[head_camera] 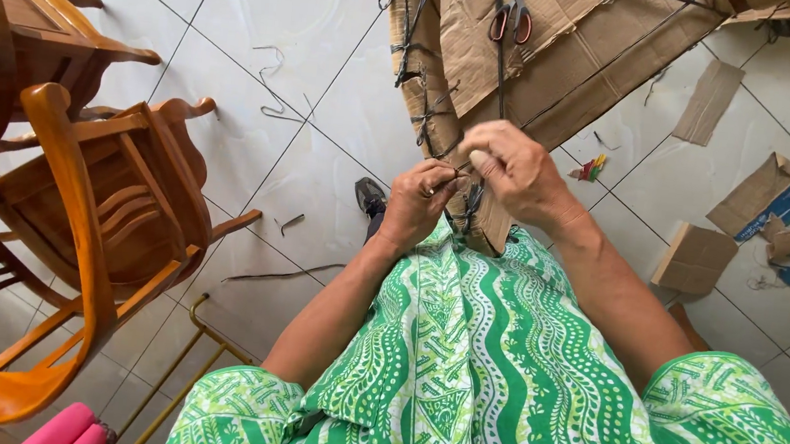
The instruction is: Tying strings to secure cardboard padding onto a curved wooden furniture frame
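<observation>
Strap (463, 166) between pinching hands (470, 195)

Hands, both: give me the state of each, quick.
Left hand: closed, pinching a thin dark strap.
Right hand: closed, pinching the same strap.

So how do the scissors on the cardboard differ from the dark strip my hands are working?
The scissors lie untouched on the cardboard; the dark strip is pinched by the left hand and right hand. The scissors are short with orange handles; the strip is long, thin and plain. Both lie over the cardboard.
</observation>
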